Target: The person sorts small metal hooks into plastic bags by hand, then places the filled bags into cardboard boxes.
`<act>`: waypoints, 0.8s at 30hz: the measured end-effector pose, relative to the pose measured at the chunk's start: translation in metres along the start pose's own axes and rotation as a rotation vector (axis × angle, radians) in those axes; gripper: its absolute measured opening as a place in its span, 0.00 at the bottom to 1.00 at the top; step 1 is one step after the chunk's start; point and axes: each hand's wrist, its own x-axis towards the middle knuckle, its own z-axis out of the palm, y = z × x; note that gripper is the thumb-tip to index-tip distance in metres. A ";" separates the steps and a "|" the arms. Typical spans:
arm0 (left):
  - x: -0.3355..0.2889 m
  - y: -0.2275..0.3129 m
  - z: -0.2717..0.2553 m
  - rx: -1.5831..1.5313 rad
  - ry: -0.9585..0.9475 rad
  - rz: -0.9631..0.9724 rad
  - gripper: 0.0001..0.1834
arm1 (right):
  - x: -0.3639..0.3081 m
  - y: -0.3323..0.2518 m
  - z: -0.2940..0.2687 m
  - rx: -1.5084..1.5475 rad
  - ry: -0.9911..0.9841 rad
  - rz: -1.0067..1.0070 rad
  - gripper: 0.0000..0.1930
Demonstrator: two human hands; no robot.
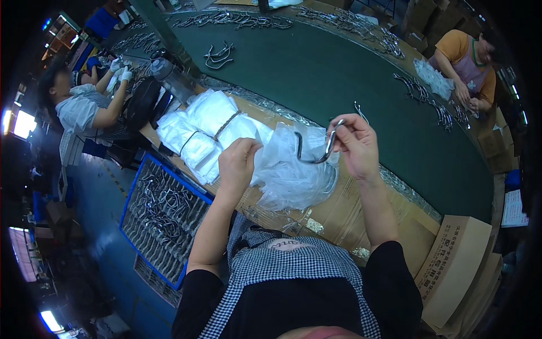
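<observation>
Cardboard-covered table: right grip closed on a bent metal rod, extending leftward toward the left grip, which appears curled, contents indeterminable.

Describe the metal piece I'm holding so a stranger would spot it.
Start at the cardboard-covered bench beside the green surface. Above its crumpled heap of clear plastic bags, your right hand holds a shiny, bent metal piece, roughly U-shaped. Similar pieces lie on the green surface and in the blue-rimmed crate; this one alone is held above the bags.
</observation>
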 end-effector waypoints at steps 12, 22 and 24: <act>-0.002 0.007 -0.020 -0.021 0.021 -0.071 0.08 | 0.005 0.009 0.045 0.218 -0.273 0.158 0.05; 0.002 0.007 -0.019 -0.052 -0.080 -0.125 0.04 | 0.009 0.006 0.049 0.344 -0.344 0.211 0.05; 0.001 0.004 -0.011 -0.453 -0.058 -0.136 0.01 | 0.013 0.009 0.051 0.388 -0.336 0.219 0.05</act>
